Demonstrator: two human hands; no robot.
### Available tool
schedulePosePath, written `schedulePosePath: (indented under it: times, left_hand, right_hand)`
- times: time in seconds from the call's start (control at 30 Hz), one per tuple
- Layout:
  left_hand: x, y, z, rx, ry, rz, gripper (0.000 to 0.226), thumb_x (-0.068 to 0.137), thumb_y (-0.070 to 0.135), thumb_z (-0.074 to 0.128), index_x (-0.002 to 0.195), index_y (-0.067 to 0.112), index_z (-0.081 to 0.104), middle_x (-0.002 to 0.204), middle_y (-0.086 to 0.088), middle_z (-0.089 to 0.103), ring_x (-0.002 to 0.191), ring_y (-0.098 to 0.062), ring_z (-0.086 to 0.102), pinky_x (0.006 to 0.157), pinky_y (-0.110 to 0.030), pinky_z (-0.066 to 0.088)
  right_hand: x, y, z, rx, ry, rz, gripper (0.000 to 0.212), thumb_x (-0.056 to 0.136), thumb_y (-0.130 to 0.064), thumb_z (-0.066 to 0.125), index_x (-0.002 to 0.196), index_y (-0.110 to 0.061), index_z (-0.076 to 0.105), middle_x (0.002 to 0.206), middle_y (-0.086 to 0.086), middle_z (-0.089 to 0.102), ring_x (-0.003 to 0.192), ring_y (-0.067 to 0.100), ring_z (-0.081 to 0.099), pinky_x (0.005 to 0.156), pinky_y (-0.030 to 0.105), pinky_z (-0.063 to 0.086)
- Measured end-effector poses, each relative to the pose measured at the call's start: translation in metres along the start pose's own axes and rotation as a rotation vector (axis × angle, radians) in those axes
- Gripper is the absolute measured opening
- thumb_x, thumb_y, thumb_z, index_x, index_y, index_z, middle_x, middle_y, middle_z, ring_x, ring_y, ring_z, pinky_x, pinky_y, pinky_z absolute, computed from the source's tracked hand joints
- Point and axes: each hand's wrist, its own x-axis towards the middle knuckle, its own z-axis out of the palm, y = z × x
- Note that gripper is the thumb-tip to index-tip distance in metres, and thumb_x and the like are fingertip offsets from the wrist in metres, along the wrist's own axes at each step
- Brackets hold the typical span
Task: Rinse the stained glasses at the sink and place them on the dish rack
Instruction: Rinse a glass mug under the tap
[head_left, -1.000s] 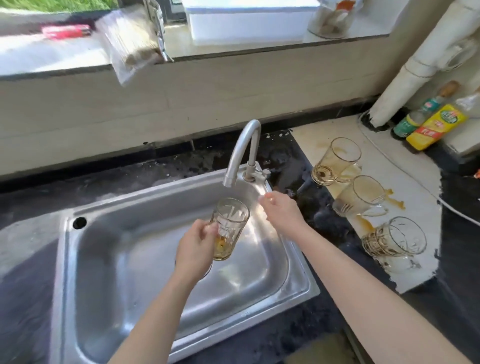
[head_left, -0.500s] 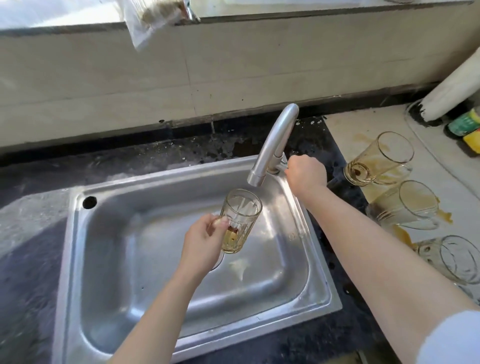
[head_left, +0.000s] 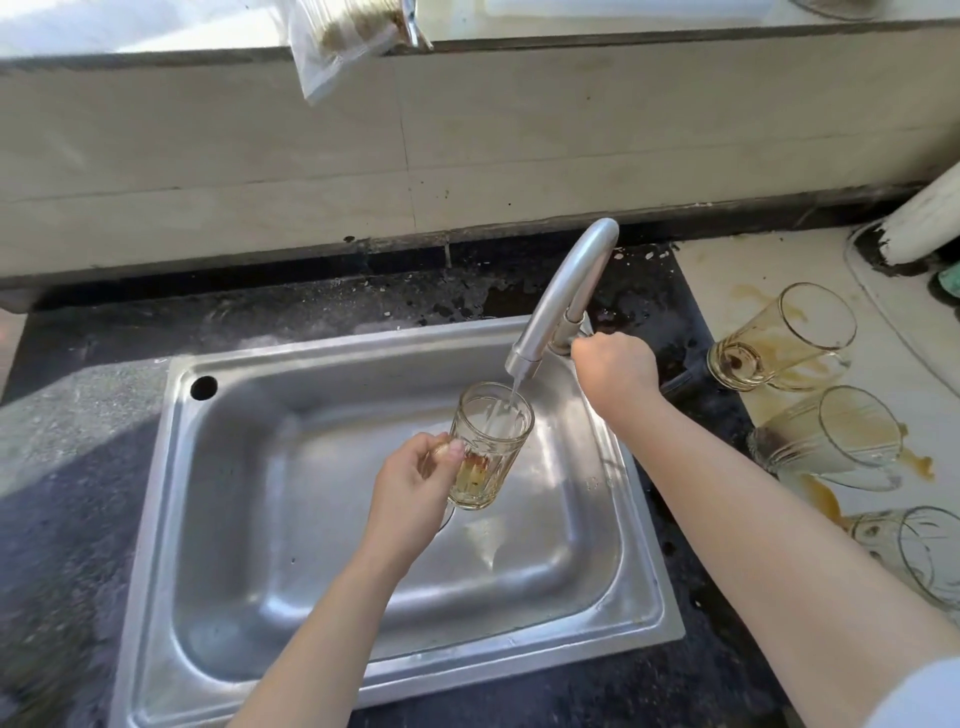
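Head view | left hand (head_left: 413, 480) grips ribbed glass (head_left: 488, 447) over sink (head_left: 234, 467), thin water stream entering it | right hand (head_left: 615, 366) fingers curled on faucet (head_left: 561, 296) handle | three stained glasses (head_left: 826, 441) lie on counter, right

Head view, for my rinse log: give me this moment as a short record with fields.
left hand: holds glass upright over the sink
right hand: at the tap's base
water: running into the glass
glass contents: brown residue at the bottom
waiting: three stained glasses lying on their sides, right of the sink
spills: brown puddles around them
dish rack: not in view
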Motion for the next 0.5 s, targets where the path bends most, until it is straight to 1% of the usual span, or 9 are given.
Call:
schedulePosePath:
  times: [0.17, 0.23, 0.3, 0.33, 0.37, 0.4, 0.43, 0.47, 0.5]
  left_hand:
    - [-0.003, 0.0, 0.0, -0.005, 0.017, 0.014, 0.022, 0.094, 0.018, 0.058, 0.071, 0.018, 0.058, 0.063, 0.01, 0.059, 0.052, 0.007, 0.049, 0.053, -0.009, 0.037]
    - [-0.004, 0.0, 0.001, -0.022, 0.023, 0.01, 0.023, 0.094, 0.016, 0.058, 0.071, 0.017, 0.058, 0.063, 0.01, 0.059, 0.051, 0.008, 0.049, 0.052, -0.008, 0.037]
    - [-0.006, 0.0, 0.002, -0.036, 0.027, 0.008, 0.024, 0.094, 0.015, 0.057, 0.071, 0.017, 0.058, 0.062, 0.011, 0.059, 0.051, 0.008, 0.049, 0.052, -0.007, 0.037]
    - [-0.006, -0.001, 0.001, -0.049, 0.028, 0.004, 0.024, 0.094, 0.015, 0.057, 0.07, 0.018, 0.058, 0.061, 0.011, 0.059, 0.051, 0.008, 0.049, 0.052, -0.007, 0.037]
    - [-0.006, -0.002, 0.0, -0.065, 0.029, -0.007, 0.025, 0.094, 0.015, 0.057, 0.07, 0.018, 0.058, 0.06, 0.011, 0.059, 0.052, 0.006, 0.049, 0.052, -0.008, 0.037]
    - [-0.007, -0.003, -0.002, -0.08, 0.03, -0.021, 0.025, 0.094, 0.016, 0.057, 0.069, 0.018, 0.058, 0.059, 0.012, 0.059, 0.054, 0.003, 0.049, 0.053, -0.011, 0.038]
    - [-0.007, -0.004, -0.003, -0.095, 0.029, -0.037, 0.026, 0.094, 0.017, 0.057, 0.068, 0.018, 0.058, 0.06, 0.011, 0.059, 0.057, -0.001, 0.049, 0.055, -0.014, 0.038]
    - [-0.006, -0.006, -0.004, -0.112, 0.028, -0.053, 0.026, 0.094, 0.018, 0.057, 0.068, 0.018, 0.058, 0.061, 0.009, 0.059, 0.06, -0.005, 0.049, 0.056, -0.017, 0.038]
    - [-0.005, -0.007, -0.004, -0.126, 0.028, -0.069, 0.026, 0.094, 0.018, 0.057, 0.068, 0.017, 0.058, 0.063, 0.006, 0.059, 0.062, -0.008, 0.048, 0.057, -0.019, 0.037]
  right_hand:
    - [-0.002, -0.002, 0.0, -0.026, 0.007, -0.043, 0.028, 0.089, 0.005, 0.047, 0.11, -0.01, 0.059, 0.102, 0.007, 0.067, 0.096, 0.029, 0.064, 0.064, 0.033, 0.04]
    - [-0.003, -0.003, -0.001, -0.02, -0.025, -0.054, 0.026, 0.089, 0.005, 0.048, 0.108, -0.009, 0.06, 0.103, 0.007, 0.067, 0.097, 0.029, 0.064, 0.065, 0.032, 0.041]
    - [-0.006, -0.002, 0.0, 0.042, -0.033, -0.015, 0.022, 0.092, -0.002, 0.049, 0.11, -0.009, 0.059, 0.106, 0.007, 0.065, 0.1, 0.027, 0.062, 0.068, 0.032, 0.041]
    - [-0.01, 0.0, 0.0, 0.1, 0.022, 0.014, 0.02, 0.094, -0.009, 0.048, 0.111, -0.008, 0.058, 0.107, 0.007, 0.063, 0.102, 0.027, 0.059, 0.07, 0.033, 0.042]
    - [-0.016, 0.002, 0.0, 0.168, 0.114, 0.041, 0.021, 0.095, -0.015, 0.046, 0.112, -0.008, 0.056, 0.108, 0.008, 0.061, 0.104, 0.027, 0.056, 0.073, 0.035, 0.043]
    - [-0.026, 0.002, 0.003, 0.264, 0.22, 0.064, 0.023, 0.094, -0.018, 0.047, 0.113, -0.008, 0.055, 0.107, 0.008, 0.059, 0.103, 0.026, 0.053, 0.075, 0.036, 0.043]
    - [-0.038, -0.001, 0.006, 0.414, 0.289, 0.083, 0.025, 0.092, -0.017, 0.048, 0.114, -0.008, 0.056, 0.107, 0.007, 0.057, 0.101, 0.024, 0.052, 0.077, 0.037, 0.044]
    - [-0.049, -0.004, 0.011, 0.604, 0.265, 0.106, 0.028, 0.089, -0.016, 0.052, 0.116, -0.009, 0.057, 0.107, 0.004, 0.057, 0.1, 0.021, 0.051, 0.08, 0.035, 0.044]
    - [-0.059, -0.009, 0.014, 0.815, 0.152, 0.118, 0.034, 0.086, -0.015, 0.056, 0.12, -0.012, 0.057, 0.11, 0.0, 0.057, 0.101, 0.017, 0.051, 0.086, 0.033, 0.044]
